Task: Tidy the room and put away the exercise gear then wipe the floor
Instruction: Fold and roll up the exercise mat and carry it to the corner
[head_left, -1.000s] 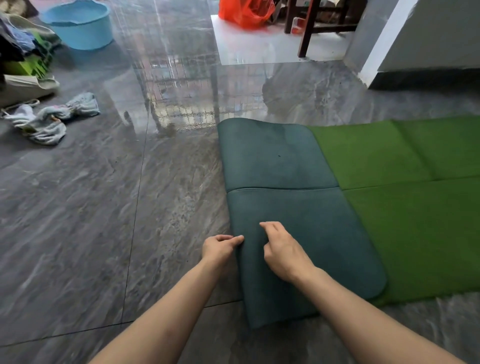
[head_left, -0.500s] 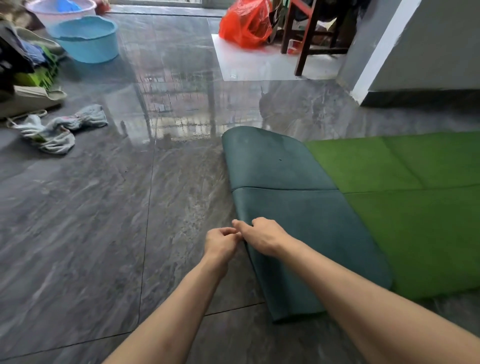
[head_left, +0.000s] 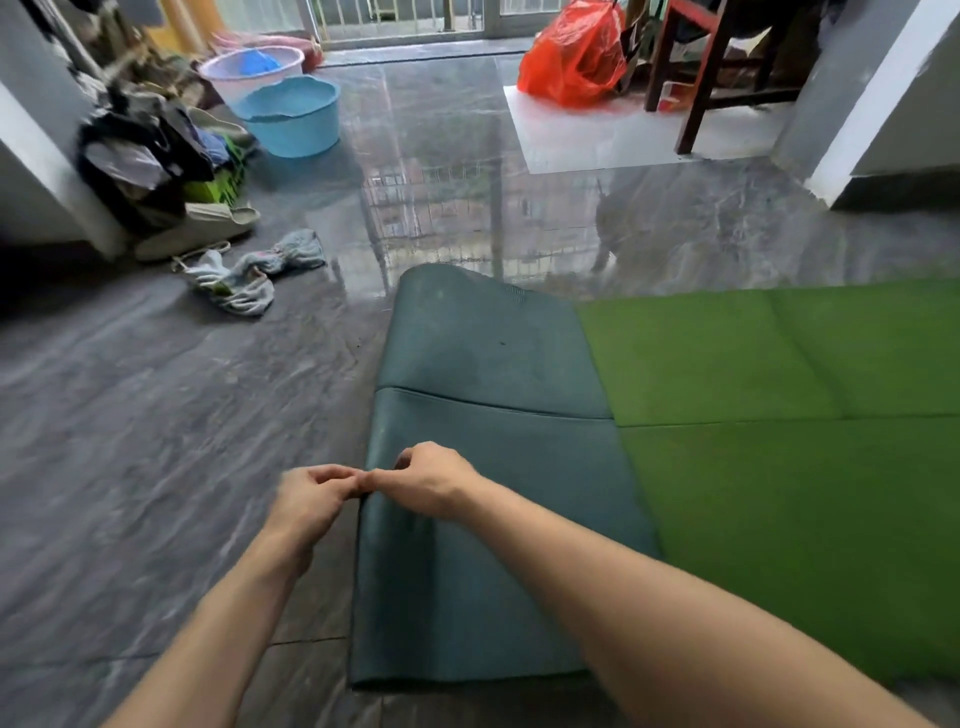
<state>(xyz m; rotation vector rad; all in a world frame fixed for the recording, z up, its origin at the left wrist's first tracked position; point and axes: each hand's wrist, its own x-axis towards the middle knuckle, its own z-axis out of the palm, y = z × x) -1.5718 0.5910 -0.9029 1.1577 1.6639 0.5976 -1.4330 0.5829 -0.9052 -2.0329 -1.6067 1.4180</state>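
Both hands meet at the folded edge of the exercise mat (head_left: 498, 467), left hand (head_left: 311, 499) and right hand (head_left: 426, 483) pinching it with curled fingers, so rolling looks barely begun, most green still flat, rag (head_left: 249, 275) untouched, wiping ahead.

Both hands (head_left: 311, 501) (head_left: 423, 483) curled, fingertips together

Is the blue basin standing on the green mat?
No. The blue basin stands on the grey floor far left, well apart from the green mat.
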